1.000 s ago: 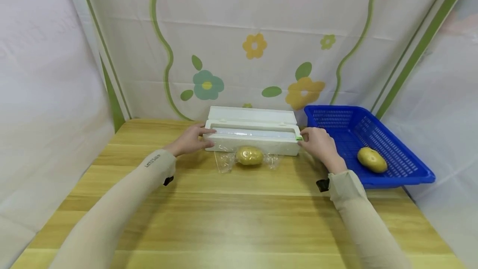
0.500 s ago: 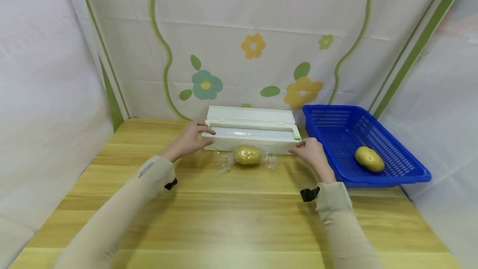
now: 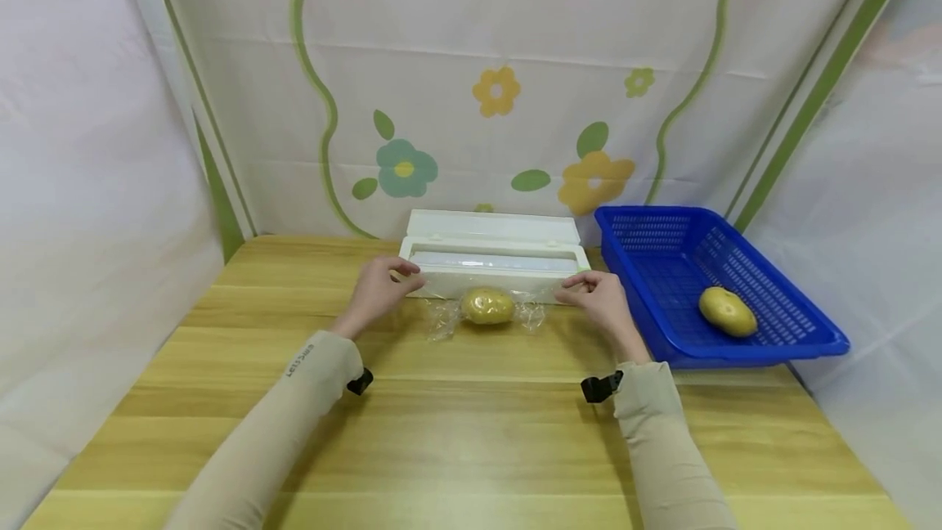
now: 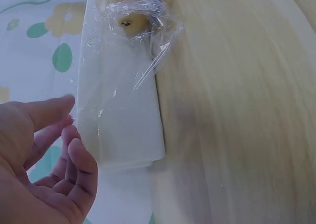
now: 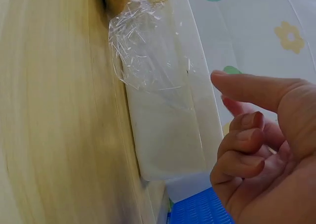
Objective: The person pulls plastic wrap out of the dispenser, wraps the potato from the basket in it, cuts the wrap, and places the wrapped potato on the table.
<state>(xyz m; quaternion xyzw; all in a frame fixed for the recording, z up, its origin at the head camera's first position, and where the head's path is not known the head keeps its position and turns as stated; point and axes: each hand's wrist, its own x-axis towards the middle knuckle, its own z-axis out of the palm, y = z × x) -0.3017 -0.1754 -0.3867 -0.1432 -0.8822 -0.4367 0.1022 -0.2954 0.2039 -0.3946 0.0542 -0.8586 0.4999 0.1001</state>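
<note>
A potato (image 3: 488,306) wrapped in clear cling film (image 3: 530,314) lies on the table against the front of a white cling film dispenser box (image 3: 456,284). Loose film ends stick out at both sides, and some film lies over the box's front. My left hand (image 3: 381,291) is by the box's left front corner, thumb and index finger close but apart, the others loosely curled. At the right end, my right hand (image 3: 599,298) has its thumb and index finger beside the film's edge. Neither hand visibly holds anything; contact with the film cannot be made out.
On the right stands a blue plastic basket (image 3: 666,293) with another potato (image 3: 727,312) in it. The dispenser's lid (image 3: 493,226) stands raised at the back, near the flowered cloth (image 3: 456,105). Everything is on a wooden table (image 3: 471,440).
My right hand has left the green slider at the box's right end and moved left and down to the box front. The left hand has dropped slightly lower, its thumb and index finger drawing closer.
</note>
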